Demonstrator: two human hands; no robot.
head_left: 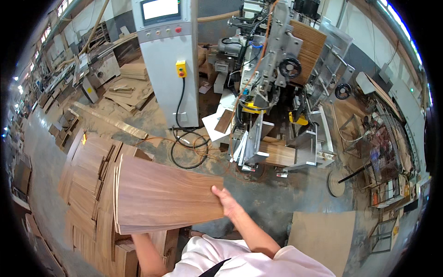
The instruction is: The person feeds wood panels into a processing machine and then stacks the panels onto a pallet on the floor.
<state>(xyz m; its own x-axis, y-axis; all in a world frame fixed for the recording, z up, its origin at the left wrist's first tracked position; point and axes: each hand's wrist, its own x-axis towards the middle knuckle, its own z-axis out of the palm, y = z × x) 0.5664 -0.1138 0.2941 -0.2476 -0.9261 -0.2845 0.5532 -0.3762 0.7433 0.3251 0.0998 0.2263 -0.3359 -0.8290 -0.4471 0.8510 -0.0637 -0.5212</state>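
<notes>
A small stack of thin brown wood-grain panels (168, 194) is held in front of me, its layered pale edges showing on the left. My right hand (224, 201) grips the stack's right end, with the thumb lying on the top face. My left forearm (146, 254) reaches up beneath the left part of the stack. The panels hide my left hand and its fingers. Just left of and below the held stack are piles of similar wooden panels (90, 161), some lying unevenly.
A tall grey control cabinet (166, 74) with a screen stands ahead. Right of it is a machine with a black handwheel (290, 67). Black cable (189, 164) loops on the floor. A pedestal fan (385, 141) stands at right, and a flat tan board (321, 235) lies at lower right.
</notes>
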